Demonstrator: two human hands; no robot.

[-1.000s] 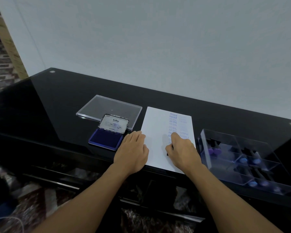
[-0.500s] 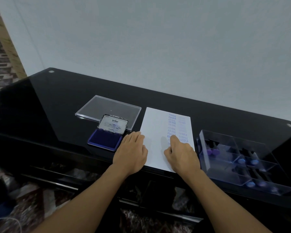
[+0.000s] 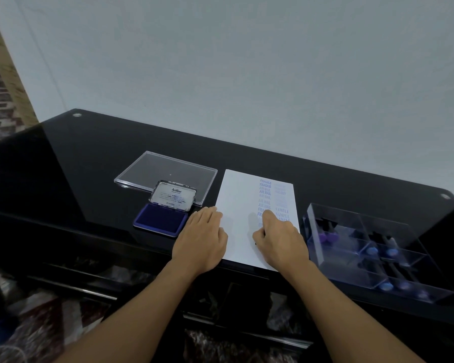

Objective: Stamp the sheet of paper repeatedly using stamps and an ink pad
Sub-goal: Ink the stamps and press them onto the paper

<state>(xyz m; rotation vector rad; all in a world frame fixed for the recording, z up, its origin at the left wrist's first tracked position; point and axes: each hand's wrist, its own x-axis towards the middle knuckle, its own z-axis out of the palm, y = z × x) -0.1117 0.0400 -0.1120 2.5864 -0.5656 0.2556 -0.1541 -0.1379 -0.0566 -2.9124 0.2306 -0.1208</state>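
Note:
A white sheet of paper point(image 3: 240, 203) lies on the black glass table, printed with blue stamps reading FRAGILE, AIR MAIL and SAMPLE down its right half. My left hand point(image 3: 203, 241) rests flat on the sheet's left edge, fingers straight. My right hand point(image 3: 279, 238) is curled round a stamp and presses it onto the lower right part of the sheet; the stamp itself is almost wholly hidden under the hand. An open blue ink pad point(image 3: 161, 221), its lid point(image 3: 173, 196) tilted up, sits just left of my left hand.
A clear plastic lid point(image 3: 165, 174) lies flat behind the ink pad. A clear compartment box point(image 3: 372, 247) with several purple-topped stamps stands right of the sheet. The table's front edge point(image 3: 115, 247) runs just below my wrists.
Both hands stay on the sheet in nearly the same place; my right hand keeps pressing the stamp down.

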